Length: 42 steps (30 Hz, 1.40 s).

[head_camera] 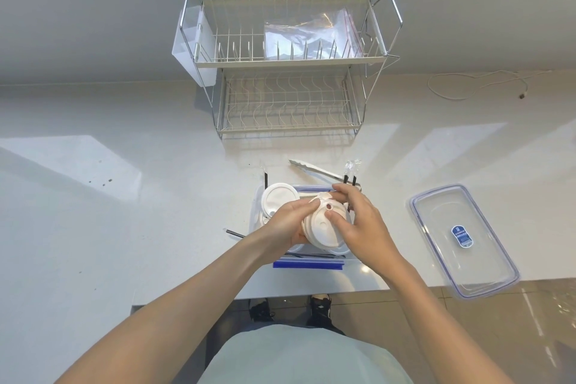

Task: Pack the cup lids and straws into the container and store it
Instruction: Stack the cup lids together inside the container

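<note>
A stack of white cup lids (321,224) is held over the clear container (308,263) with blue clips, near the counter's front edge. My left hand (290,221) grips the stack from the left. My right hand (358,221) holds it from the right, thumb on the top lid. Another white lid (279,198) leans in the container's far left corner. Black straws (314,255) lie along the container's near side, and one black straw (235,233) pokes out on the left. Wrapped straws (350,173) stand behind my right hand.
The container's clear lid (464,240) with a blue label lies to the right, overhanging the counter edge. White tongs (314,169) lie behind the container. A two-tier wire dish rack (286,62) with a zip bag (311,36) stands farther back. A white cable (473,84) lies far right.
</note>
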### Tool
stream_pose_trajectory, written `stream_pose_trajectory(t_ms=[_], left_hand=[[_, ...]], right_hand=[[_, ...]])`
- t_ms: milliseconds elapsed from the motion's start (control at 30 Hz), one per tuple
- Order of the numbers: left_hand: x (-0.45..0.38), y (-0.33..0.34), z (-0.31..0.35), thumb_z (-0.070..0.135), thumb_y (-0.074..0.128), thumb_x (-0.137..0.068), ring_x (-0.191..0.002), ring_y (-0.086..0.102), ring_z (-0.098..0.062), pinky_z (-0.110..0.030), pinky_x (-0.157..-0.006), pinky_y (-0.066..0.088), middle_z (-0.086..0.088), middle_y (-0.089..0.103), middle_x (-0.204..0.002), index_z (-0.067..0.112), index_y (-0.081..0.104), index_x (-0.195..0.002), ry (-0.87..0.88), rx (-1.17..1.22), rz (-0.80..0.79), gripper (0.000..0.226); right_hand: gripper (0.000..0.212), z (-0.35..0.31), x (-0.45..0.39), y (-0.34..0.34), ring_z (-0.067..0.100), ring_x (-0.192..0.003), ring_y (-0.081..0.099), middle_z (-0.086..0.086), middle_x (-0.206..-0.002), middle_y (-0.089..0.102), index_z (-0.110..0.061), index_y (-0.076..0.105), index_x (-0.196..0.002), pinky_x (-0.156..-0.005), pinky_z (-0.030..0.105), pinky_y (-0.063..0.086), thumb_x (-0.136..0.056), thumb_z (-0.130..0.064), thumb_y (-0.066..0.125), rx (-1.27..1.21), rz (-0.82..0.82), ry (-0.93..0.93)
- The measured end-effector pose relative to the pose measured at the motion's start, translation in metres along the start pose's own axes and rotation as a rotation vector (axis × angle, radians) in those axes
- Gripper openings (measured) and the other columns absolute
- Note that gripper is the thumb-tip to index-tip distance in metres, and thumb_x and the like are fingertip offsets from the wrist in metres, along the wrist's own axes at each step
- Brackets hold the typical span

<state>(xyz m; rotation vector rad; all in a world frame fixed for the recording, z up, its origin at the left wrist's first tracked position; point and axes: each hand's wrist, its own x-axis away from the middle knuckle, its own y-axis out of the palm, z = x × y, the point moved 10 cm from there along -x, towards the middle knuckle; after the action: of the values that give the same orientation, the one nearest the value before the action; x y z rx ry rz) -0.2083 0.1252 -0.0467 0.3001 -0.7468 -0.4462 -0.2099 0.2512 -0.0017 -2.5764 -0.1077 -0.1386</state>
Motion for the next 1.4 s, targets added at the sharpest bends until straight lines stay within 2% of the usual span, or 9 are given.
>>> stream_pose_trajectory(t_ms=[133, 300, 433, 633, 767, 867, 1000, 1200, 1400], left_hand=[[-0.002, 0.001, 0.002, 0.035, 0.051, -0.105, -0.101, 0.070, -0.026, -0.047, -0.087, 0.056, -0.010, 0.073, -0.116, 0.023, 0.073, -0.122, 0.029, 0.004, -0.014, 0.030], [-0.009, -0.001, 0.006, 0.028, 0.046, -0.107, -0.103, 0.066, -0.031, -0.047, -0.082, 0.058, -0.017, 0.069, -0.118, 0.009, 0.065, -0.132, 0.051, 0.034, 0.004, 0.036], [-0.015, 0.005, 0.002, 0.029, 0.047, -0.107, -0.101, 0.068, -0.027, -0.047, -0.087, 0.056, -0.012, 0.073, -0.113, 0.012, 0.069, -0.124, 0.040, 0.014, 0.034, 0.033], [-0.034, 0.023, -0.001, 0.015, 0.069, -0.096, -0.089, 0.076, -0.025, -0.034, -0.078, 0.063, -0.014, 0.074, -0.104, 0.002, 0.058, -0.121, 0.078, -0.069, 0.167, 0.031], [-0.054, 0.068, -0.020, 0.017, 0.068, -0.096, -0.086, 0.072, -0.024, -0.039, -0.083, 0.063, -0.018, 0.071, -0.106, 0.003, 0.052, -0.119, 0.031, -0.200, 0.178, 0.031], [-0.070, 0.101, -0.042, 0.021, 0.067, -0.096, -0.087, 0.065, -0.021, -0.044, -0.088, 0.060, -0.009, 0.064, -0.100, 0.011, 0.053, -0.117, 0.002, -0.310, 0.213, 0.027], [-0.087, 0.124, -0.070, 0.023, 0.062, -0.096, -0.100, 0.059, -0.022, -0.031, -0.081, 0.049, -0.009, 0.059, -0.125, 0.015, 0.058, -0.126, -0.043, -0.528, 0.290, 0.031], [-0.114, 0.141, -0.100, 0.015, 0.056, -0.098, -0.118, 0.057, -0.027, -0.029, -0.087, 0.046, -0.010, 0.050, -0.142, 0.012, 0.050, -0.140, -0.134, -0.696, 0.288, 0.043], [-0.125, 0.138, -0.117, 0.019, 0.056, -0.097, -0.111, 0.059, -0.031, -0.033, -0.078, 0.046, -0.015, 0.055, -0.134, 0.005, 0.054, -0.131, -0.218, -0.814, 0.289, 0.037]], right_hand=[[0.037, 0.014, 0.000, 0.001, -0.003, -0.112, 0.061, -0.020, -0.121, 0.068, -0.043, 0.057, -0.123, -0.087, 0.012, 0.048, -0.094, -0.027, 0.073, -0.179, -0.001, 0.114], [0.015, 0.044, 0.007, -0.007, 0.011, -0.088, 0.071, -0.003, -0.103, 0.077, -0.021, 0.073, -0.113, -0.065, 0.026, 0.056, -0.099, -0.024, 0.068, -0.466, 0.052, 0.320], [0.013, 0.058, 0.014, -0.016, 0.011, -0.063, 0.066, 0.002, -0.092, 0.077, -0.012, 0.075, -0.108, -0.048, 0.026, 0.054, -0.101, -0.019, 0.066, -0.544, 0.107, 0.398], [0.019, 0.091, 0.032, -0.052, 0.014, -0.073, 0.069, 0.008, -0.093, 0.074, -0.005, 0.071, -0.111, -0.051, 0.026, 0.057, -0.101, -0.020, 0.065, -0.627, 0.357, 0.496], [0.020, 0.130, 0.057, -0.083, 0.018, -0.072, 0.068, 0.005, -0.093, 0.075, -0.014, 0.074, -0.107, -0.051, 0.029, 0.056, -0.101, -0.030, 0.065, -0.559, 0.462, 0.576], [0.019, 0.166, 0.080, -0.105, 0.017, -0.061, 0.062, 0.007, -0.089, 0.073, -0.020, 0.075, -0.102, -0.046, 0.029, 0.050, -0.101, -0.035, 0.063, -0.417, 0.483, 0.644], [0.024, 0.208, 0.100, -0.115, 0.021, -0.063, 0.059, 0.019, -0.094, 0.069, -0.007, 0.071, -0.113, -0.053, 0.034, 0.055, -0.103, -0.026, 0.061, -0.397, 0.487, 0.728], [0.027, 0.244, 0.113, -0.105, 0.023, -0.069, 0.063, 0.017, -0.099, 0.068, -0.006, 0.066, -0.124, -0.062, 0.037, 0.060, -0.098, -0.010, 0.058, -0.369, 0.417, 0.815], [0.021, 0.254, 0.107, -0.097, 0.030, -0.077, 0.072, 0.013, -0.098, 0.072, -0.005, 0.070, -0.111, -0.076, 0.050, 0.063, -0.093, -0.011, 0.061, -0.147, 0.386, 0.814]])
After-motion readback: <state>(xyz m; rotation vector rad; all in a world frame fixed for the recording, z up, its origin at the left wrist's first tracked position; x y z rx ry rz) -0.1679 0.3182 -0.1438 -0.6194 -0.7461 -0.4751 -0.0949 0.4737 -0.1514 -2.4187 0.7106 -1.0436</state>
